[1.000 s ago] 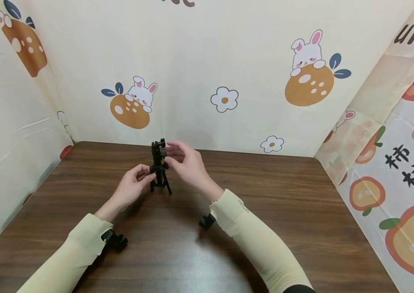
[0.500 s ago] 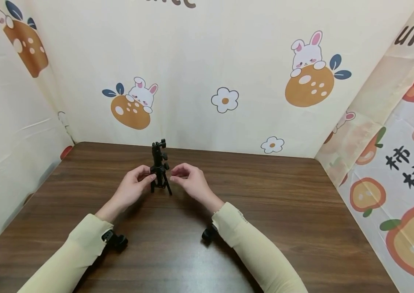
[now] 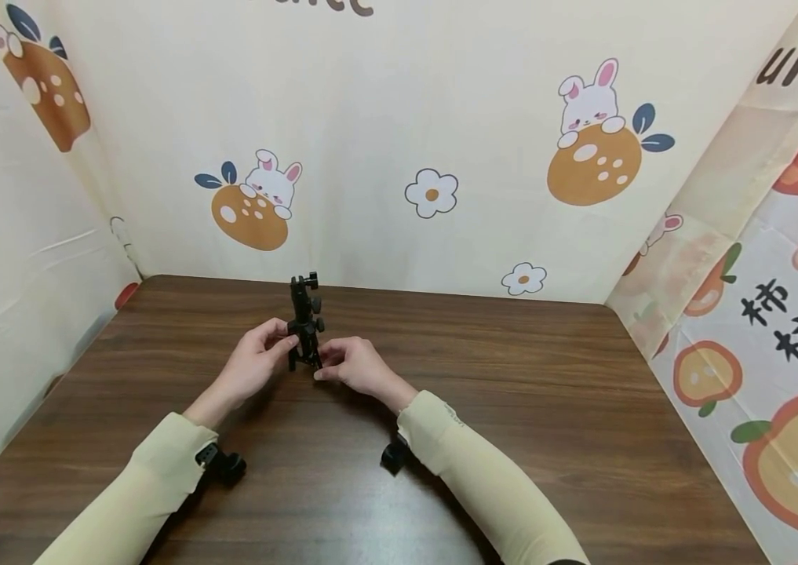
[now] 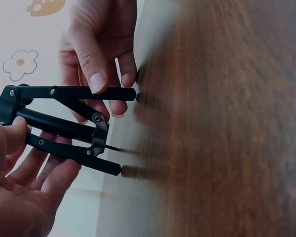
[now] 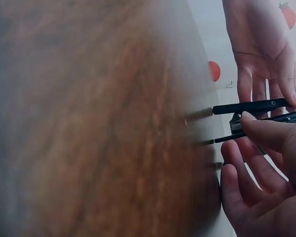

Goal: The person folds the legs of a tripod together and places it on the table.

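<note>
A pale cloth (image 3: 363, 94) filled the upper part of the head view, printed with rabbits, fruit and flowers, and more patterned cloth ran down both side edges. Below it spread the brown wood-grain tabletop (image 3: 497, 392), shiny near the bottom centre of the frame. Two pale yellow sleeves came in from below — the left sleeve (image 3: 130, 486) at the lower left, the right sleeve (image 3: 490, 471) right of the lower centre.

The hands met around a small black tripod (image 3: 304, 314), which stood upright on the tabletop just left of the frame's centre. The left hand (image 3: 246, 369) gripped it from the left, thumb in front and fingers behind, around the upper part of its legs. The right hand (image 3: 356, 369) pinched one leg (image 4: 123, 94) low down, its thumb against that leg in the left wrist view.

Smaller still, a black wrist camera (image 3: 225, 463) stuck out by the left cuff and another black camera (image 3: 395, 455) by the right cuff. Smallest were the dark knobs (image 3: 317, 304) — on the tripod's right side, above the right hand.
</note>
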{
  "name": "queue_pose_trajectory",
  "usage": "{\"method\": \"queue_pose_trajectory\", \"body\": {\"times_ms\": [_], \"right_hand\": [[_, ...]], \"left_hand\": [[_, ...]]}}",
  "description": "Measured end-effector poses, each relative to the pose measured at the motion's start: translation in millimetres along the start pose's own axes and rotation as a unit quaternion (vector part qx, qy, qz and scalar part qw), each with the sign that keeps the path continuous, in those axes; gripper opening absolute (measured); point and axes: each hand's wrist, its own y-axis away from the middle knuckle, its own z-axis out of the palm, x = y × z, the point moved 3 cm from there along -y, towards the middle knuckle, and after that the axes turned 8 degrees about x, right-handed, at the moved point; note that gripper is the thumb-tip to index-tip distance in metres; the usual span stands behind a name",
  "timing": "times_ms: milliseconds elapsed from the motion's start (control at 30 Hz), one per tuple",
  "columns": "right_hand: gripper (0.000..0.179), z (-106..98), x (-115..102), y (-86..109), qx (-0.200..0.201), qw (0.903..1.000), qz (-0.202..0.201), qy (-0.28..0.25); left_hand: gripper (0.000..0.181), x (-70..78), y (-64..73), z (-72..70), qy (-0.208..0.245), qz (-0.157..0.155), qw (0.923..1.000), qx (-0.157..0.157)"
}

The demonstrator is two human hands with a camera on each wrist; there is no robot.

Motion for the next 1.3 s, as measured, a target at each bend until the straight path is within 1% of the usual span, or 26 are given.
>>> {"method": "queue_pose_trajectory", "body": {"times_ms": [200,367,467,667,833,1000,1067,1133,1200,1300], "right_hand": [[0.023,1,-2,-2.3,-0.002,0.9996,-0.004,0.028],[0.014,0,0,-5.9,0.011,0.9987,-0.017,0.046],[0.013,-1,1,-7.8,0.015,0.9984,-0.018,0.050],[0.013,-4,3,-12.0,0.012,0.9971,-0.019,0.073],[0.013,-7,4,-14.1,0.001,0.9968,-0.011,0.079],[0.016,-7,4,-14.7,-0.007,0.9949,-0.024,0.098],[0.018,-6,3,-15.0,-0.005,0.9934,-0.038,0.108],[0.023,-6,2,-14.7,0.004,0.9929,-0.044,0.110],[0.034,-5,2,-14.6,0.020,0.9936,-0.040,0.104],[0.055,-6,3,-14.3,0.042,0.9962,-0.019,0.074]], "left_hand": [[0.020,-0.9,-0.2,-0.4,-0.002,0.002,1.0000,-0.001],[0.020,0.7,-0.4,1.0,-0.006,0.006,0.9999,-0.012],[0.019,1.9,-0.5,1.9,-0.008,0.008,0.9998,-0.014],[0.019,2.7,-0.2,4.0,-0.018,0.016,0.9997,-0.012],[0.018,1.9,-0.2,6.5,-0.026,0.020,0.9993,-0.017],[0.015,1.4,-1.7,7.1,-0.032,0.026,0.9989,-0.020],[0.015,0.1,-2.6,6.8,-0.035,0.028,0.9988,-0.020],[0.015,-0.9,-3.2,6.4,-0.035,0.029,0.9988,-0.021],[0.015,-1.5,-3.3,6.0,-0.033,0.029,0.9989,-0.020],[0.016,-0.9,-3.6,5.8,-0.027,0.029,0.9990,-0.022]]}}
